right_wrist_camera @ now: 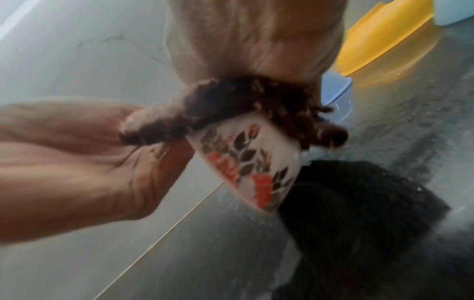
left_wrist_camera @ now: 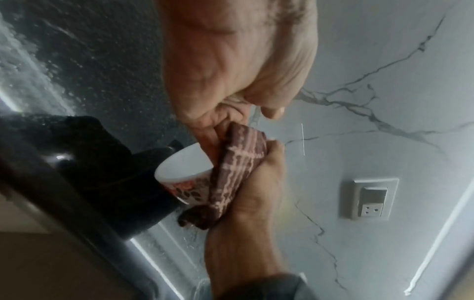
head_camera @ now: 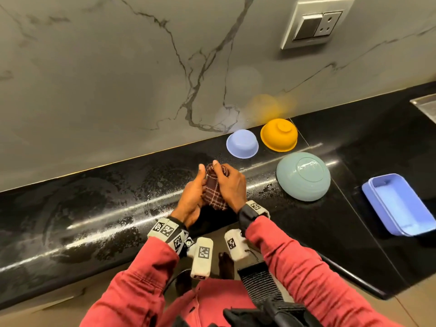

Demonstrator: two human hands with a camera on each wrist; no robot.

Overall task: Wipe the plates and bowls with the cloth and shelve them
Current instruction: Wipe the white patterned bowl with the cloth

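We are in the wiping step, with one small piece in hand. Our left hand (head_camera: 190,199) holds a small white bowl (right_wrist_camera: 252,162) with a red and dark leaf print above the black table (head_camera: 94,208), its fingers (left_wrist_camera: 209,140) hooked over the rim and reaching inside. Our right hand (head_camera: 230,185) has its fingers curled round the brown checked cloth (head_camera: 213,193) and presses it against the outside and base of the bowl. From the head view the cloth hides the bowl almost wholly; only the wrist views show it.

Behind and to the right of our hands, three bowls lie upside down on the table: a lilac bowl (head_camera: 242,143), a yellow bowl (head_camera: 279,135) just beside it, and a larger teal bowl (head_camera: 303,176) nearer us. A lilac rectangular tray (head_camera: 398,204) sits farther right. We judge these four to be waiting their turn, so the task looks nearer its start than its end. No shelf shows in any view.

The next move, as we see it, calls for turning the bowl in the left hand so the cloth reaches the inside. The table is wet in streaks, so a firm grip matters.
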